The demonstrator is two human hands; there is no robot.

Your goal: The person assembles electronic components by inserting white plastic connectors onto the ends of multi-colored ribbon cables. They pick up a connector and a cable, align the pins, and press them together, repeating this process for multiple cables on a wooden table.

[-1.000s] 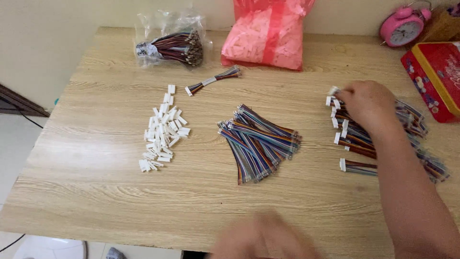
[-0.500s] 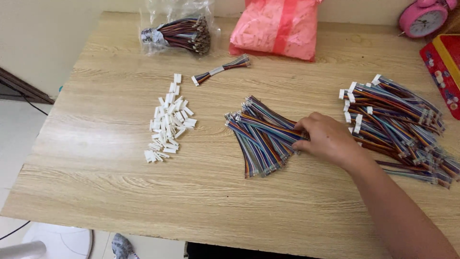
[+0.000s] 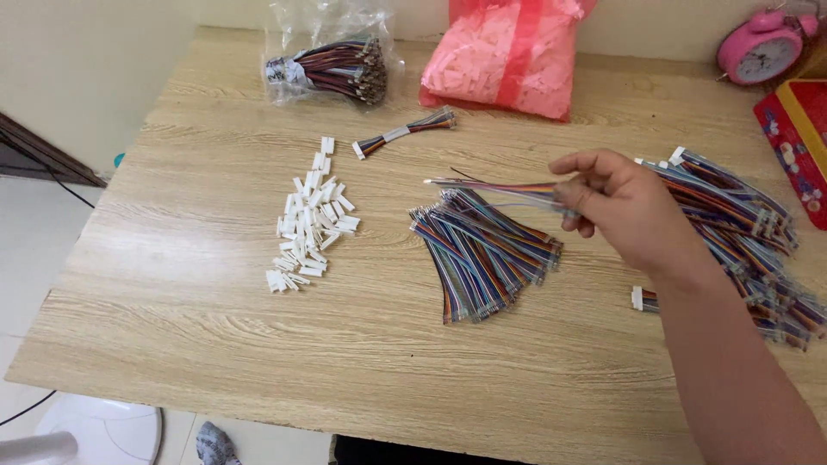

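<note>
Head camera looks down, fairly near, across the wooden table.

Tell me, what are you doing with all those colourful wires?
The right hand is holding one flat strip of rainbow wires up above the wooden table, pinched between its fingers. Right below it lies a loose pile of the same wires. To the left is a heap of little white plastic connectors. To the right sits a bigger pile of wires with white plugs on them. The left hand is out of sight.
</note>
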